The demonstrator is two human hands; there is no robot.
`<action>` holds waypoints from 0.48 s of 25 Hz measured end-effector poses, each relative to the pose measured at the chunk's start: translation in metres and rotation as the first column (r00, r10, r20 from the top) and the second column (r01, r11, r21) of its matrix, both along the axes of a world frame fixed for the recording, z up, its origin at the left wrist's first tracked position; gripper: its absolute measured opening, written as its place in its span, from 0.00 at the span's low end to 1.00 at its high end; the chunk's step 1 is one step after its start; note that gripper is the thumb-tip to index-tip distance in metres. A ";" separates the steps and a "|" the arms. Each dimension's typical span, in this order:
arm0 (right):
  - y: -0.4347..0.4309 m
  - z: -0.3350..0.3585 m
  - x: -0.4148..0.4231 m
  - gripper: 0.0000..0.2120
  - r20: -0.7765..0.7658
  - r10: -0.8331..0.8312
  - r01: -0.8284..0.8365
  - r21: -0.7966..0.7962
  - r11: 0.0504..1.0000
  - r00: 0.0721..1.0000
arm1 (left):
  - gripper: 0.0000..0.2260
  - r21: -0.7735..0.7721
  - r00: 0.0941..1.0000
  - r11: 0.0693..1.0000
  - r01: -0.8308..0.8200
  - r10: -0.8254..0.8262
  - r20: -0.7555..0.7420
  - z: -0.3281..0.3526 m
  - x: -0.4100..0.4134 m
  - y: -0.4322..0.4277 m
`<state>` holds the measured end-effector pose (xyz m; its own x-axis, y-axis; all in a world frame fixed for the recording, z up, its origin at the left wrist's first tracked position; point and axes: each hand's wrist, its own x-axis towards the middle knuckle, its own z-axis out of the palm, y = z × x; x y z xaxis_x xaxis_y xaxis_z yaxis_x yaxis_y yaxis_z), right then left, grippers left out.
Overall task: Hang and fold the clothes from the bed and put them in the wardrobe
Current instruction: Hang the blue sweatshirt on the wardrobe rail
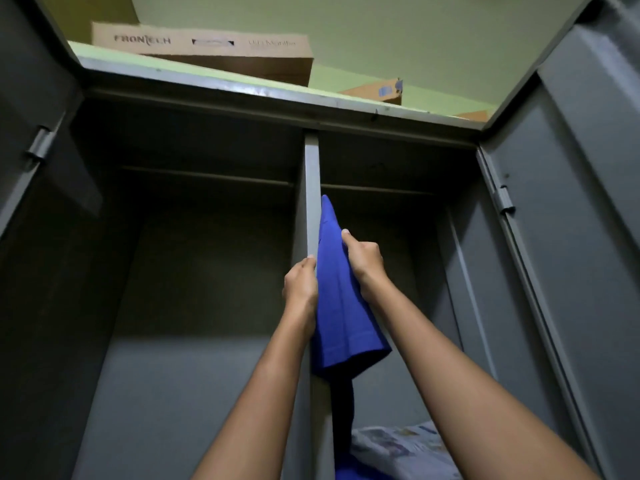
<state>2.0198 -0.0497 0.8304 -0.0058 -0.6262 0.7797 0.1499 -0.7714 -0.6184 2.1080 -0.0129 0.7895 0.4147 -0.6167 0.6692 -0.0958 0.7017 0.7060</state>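
Observation:
I look up into an open grey metal wardrobe [311, 174] split by a central divider. A bright blue garment [337, 306] hangs in the right compartment, just right of the divider, below the hanging rail [377, 189]. My left hand [300, 287] grips the garment's left edge against the divider. My right hand [363, 258] grips its right edge higher up, thumb on the cloth. The hanger itself is hidden by the fabric.
Both wardrobe doors [568, 202] stand open at the sides. A second rail [207, 176] crosses the dark left compartment. Patterned folded cloth [394, 448] lies at the bottom right. Cardboard boxes [204, 46] sit on top of the wardrobe.

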 end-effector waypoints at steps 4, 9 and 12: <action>0.033 -0.056 -0.020 0.20 0.004 0.024 -0.025 0.202 0.979 1.000 | 0.13 0.060 0.995 0.996 0.059 -0.054 -0.080 -0.046 -0.021 0.027; 0.083 -0.107 -0.073 0.24 -0.027 -0.058 0.064 0.367 0.928 0.998 | 0.17 0.154 0.982 0.977 0.150 -0.130 -0.136 -0.080 -0.067 0.073; 0.118 -0.133 -0.116 0.26 -0.024 -0.127 0.125 0.417 0.900 0.992 | 0.19 0.186 0.964 0.950 0.250 -0.227 -0.139 -0.099 -0.105 0.098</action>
